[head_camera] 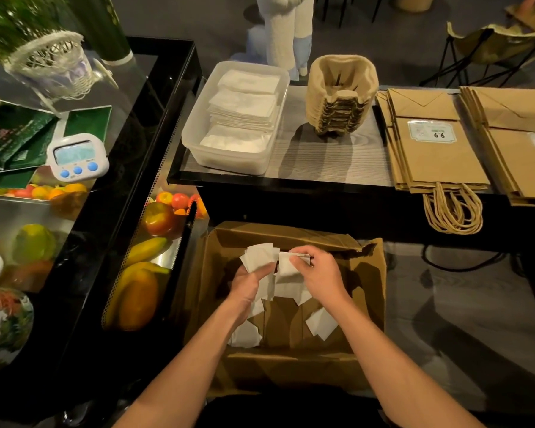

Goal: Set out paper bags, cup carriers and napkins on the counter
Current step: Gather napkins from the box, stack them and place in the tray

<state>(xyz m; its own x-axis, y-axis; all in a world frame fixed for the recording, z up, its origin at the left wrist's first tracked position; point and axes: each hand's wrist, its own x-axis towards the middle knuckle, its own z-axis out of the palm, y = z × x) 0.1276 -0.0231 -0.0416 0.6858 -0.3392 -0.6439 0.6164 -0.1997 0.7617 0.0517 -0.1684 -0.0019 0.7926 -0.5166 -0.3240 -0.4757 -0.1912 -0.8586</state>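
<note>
While both hands (pixel 248 283) (pixel 321 274) pinch napkins (pixel 258 257), paper bags (pixel 436 156) line the seemingly wood-grained counter (pixel 322 157).

The open brown cardboard box (pixel 286 236) lies under the fingers (pixel 307 253); beyond them, left to right: clear plastic napkin tub (pixel 198 131), stacked pulp cup carriers (pixel 342 97), flat kraft paper bags (pixel 436 162).

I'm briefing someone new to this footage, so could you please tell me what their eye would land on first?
The left hand and right hand grip white napkins over an open cardboard box at bottom centre. On the counter behind stand a clear tub of stacked napkins, a pile of cup carriers and flat paper bags, left to right. Bright fruit shows at far left.
</note>
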